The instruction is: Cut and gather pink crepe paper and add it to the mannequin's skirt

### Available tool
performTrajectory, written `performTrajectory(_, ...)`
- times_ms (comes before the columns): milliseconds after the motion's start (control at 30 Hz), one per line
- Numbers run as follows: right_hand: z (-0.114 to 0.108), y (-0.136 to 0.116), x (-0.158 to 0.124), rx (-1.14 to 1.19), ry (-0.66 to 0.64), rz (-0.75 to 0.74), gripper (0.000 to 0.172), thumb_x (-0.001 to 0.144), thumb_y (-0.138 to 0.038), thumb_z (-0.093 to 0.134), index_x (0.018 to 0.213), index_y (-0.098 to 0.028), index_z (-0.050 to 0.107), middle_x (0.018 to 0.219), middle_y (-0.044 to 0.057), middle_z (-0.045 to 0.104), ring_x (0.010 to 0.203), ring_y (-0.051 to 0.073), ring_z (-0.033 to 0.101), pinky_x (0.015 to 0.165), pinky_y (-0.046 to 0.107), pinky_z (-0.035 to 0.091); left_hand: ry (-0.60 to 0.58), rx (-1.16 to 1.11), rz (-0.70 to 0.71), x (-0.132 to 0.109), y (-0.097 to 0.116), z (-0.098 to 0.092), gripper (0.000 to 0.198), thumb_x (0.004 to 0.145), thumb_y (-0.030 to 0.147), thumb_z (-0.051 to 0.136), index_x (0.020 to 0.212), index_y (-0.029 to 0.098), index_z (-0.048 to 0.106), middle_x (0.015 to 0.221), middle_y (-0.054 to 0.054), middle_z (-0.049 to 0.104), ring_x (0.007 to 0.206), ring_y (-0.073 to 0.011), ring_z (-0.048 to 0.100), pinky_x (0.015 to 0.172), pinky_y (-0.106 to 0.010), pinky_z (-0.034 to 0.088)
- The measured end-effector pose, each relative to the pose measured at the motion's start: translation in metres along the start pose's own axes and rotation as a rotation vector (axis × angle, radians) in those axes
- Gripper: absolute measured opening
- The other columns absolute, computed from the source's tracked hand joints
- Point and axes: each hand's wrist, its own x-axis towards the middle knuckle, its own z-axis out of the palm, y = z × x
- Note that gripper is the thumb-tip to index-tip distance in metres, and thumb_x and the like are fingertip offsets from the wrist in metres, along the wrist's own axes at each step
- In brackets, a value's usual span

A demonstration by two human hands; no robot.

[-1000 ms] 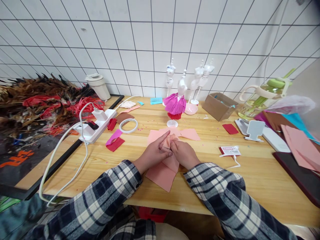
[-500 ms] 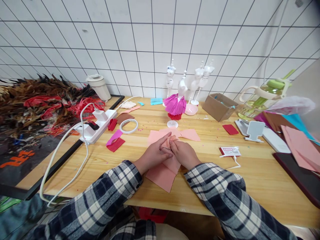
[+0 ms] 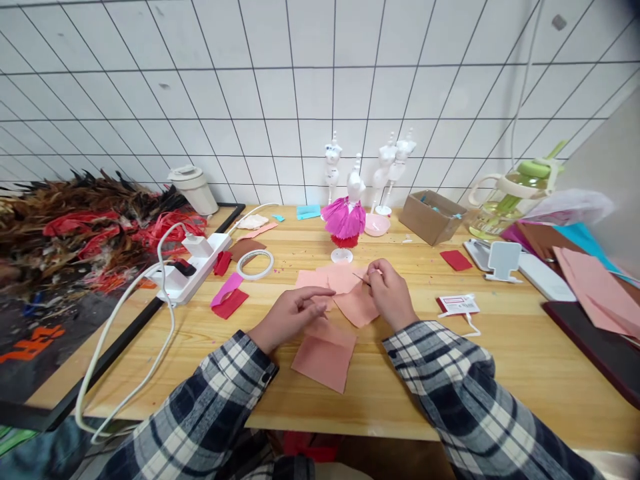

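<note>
In the middle of the table lie several peach crepe-paper pieces (image 3: 325, 360). Over their left side is my left hand (image 3: 295, 312), its index finger and thumb stretched apart with nothing visible between them. My right hand (image 3: 387, 293) is closed around a thin dark stick-like tool (image 3: 361, 277), whose tip points left over the paper. One peach piece (image 3: 357, 305) lies just below the right fingers; whether they touch it, I cannot tell. Behind the papers stands a small white dress form (image 3: 355, 185) wearing a magenta paper skirt (image 3: 345, 219) over a red layer.
Left are a tape roll (image 3: 255, 265), red and magenta scraps (image 3: 230, 303), a power strip (image 3: 200, 270) with cables and a feather heap (image 3: 75, 213). Behind are more dress forms (image 3: 332, 167), a pink bowl (image 3: 377, 225) and a cardboard box (image 3: 433, 219). A bottle (image 3: 515, 200) stands right.
My hands were together over the peach paper; now they are apart. The right hand has moved right and up, showing the thin tool. The camera view has tilted up slightly.
</note>
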Motion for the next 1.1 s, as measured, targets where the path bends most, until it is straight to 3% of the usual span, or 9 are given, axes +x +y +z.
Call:
performTrajectory(133,-0.006,0.001,0.002,0.061,0.090,0.006,0.037,0.096,-0.041,0.028,0.109,-0.022,0.057,0.077,0.001,0.066,0.073,0.019,0.060,0.064,0.026,0.038,-0.191,0.307,0.013,0.005,-0.004,0.002,0.036,0.079,0.032,0.066,0.112,0.018,0.068,0.089,-0.005,0.070,0.076,-0.0163,0.063,0.070,-0.027,0.049)
performTrajectory(267,-0.016,0.000,0.005,-0.121,-0.152,-0.094,0.050,0.097,-0.052,0.023,0.104,-0.026,0.065,0.097,0.003,0.071,0.086,0.019,0.063,0.070,0.027,0.040,-0.254,0.607,0.189,0.000,0.006,0.010,0.040,0.064,0.031,0.079,0.103,0.023,0.071,0.110,-0.007,0.063,0.100,-0.0222,0.057,0.087,-0.033,0.046)
performTrajectory(400,-0.019,0.006,0.008,-0.440,-0.324,-0.052,0.047,0.083,-0.061,0.051,0.115,-0.028,0.064,0.107,0.006,0.071,0.093,0.024,0.064,0.070,0.030,0.041,-0.280,0.667,0.186,-0.003,0.015,0.007,0.009,0.076,0.027,0.069,0.076,0.018,0.068,0.087,-0.005,0.064,0.085,-0.0183,0.058,0.075,-0.028,0.045)
performTrajectory(467,-0.013,0.008,0.006,-0.511,-0.346,-0.063,0.045,0.082,-0.053,0.057,0.118,-0.028,0.063,0.108,0.007,0.071,0.095,0.025,0.065,0.072,0.031,0.041,-0.157,0.632,0.197,0.002,0.019,-0.009,0.013,0.080,0.029,0.064,0.074,0.017,0.066,0.087,-0.005,0.066,0.085,-0.0177,0.059,0.078,-0.027,0.045)
performTrajectory(533,-0.005,0.006,0.001,-0.482,-0.367,-0.141,0.043,0.084,-0.047,0.056,0.122,-0.029,0.061,0.111,0.006,0.070,0.098,0.024,0.065,0.074,0.030,0.042,0.117,0.618,0.141,0.012,0.023,-0.038,0.021,0.086,0.037,0.057,0.087,0.019,0.067,0.090,-0.005,0.068,0.084,-0.0175,0.061,0.077,-0.027,0.045)
performTrajectory(667,0.009,-0.003,-0.008,-0.397,-0.365,-0.244,0.067,0.085,-0.051,0.054,0.145,-0.027,0.038,0.107,0.007,0.072,0.097,0.023,0.066,0.074,0.030,0.043,0.734,0.877,-0.058,0.027,0.018,-0.103,0.028,0.088,0.040,0.051,0.099,0.019,0.066,0.090,-0.006,0.069,0.083,-0.0227,0.061,0.072,-0.031,0.044)
performTrajectory(733,0.012,-0.005,-0.010,-0.454,-0.296,-0.176,0.063,0.088,-0.049,0.050,0.146,-0.027,0.036,0.105,0.008,0.072,0.093,0.024,0.067,0.071,0.031,0.044,0.844,1.008,-0.094,0.028,0.005,-0.119,0.031,0.085,0.030,0.051,0.109,0.018,0.065,0.105,-0.010,0.069,0.098,-0.0280,0.059,0.085,-0.038,0.043)
performTrajectory(933,0.026,-0.011,-0.014,-0.578,-0.217,-0.107,0.043,0.094,-0.045,0.039,0.127,-0.026,0.059,0.098,0.010,0.073,0.085,0.025,0.069,0.067,0.032,0.046,0.865,1.069,0.018,0.016,-0.028,-0.100,0.046,0.085,0.021,0.049,0.130,0.017,0.053,0.134,-0.014,0.054,0.127,-0.0326,0.043,0.109,-0.055,0.024)
performTrajectory(1100,0.049,-0.021,-0.018,-0.416,-0.207,-0.310,0.052,0.092,-0.035,0.045,0.143,-0.023,0.043,0.103,0.010,0.072,0.092,0.023,0.068,0.075,0.030,0.049,0.443,0.858,0.426,-0.001,-0.021,-0.065,0.030,0.083,0.010,0.041,0.091,0.022,0.067,0.094,-0.007,0.068,0.096,-0.0224,0.060,0.094,-0.043,0.044)
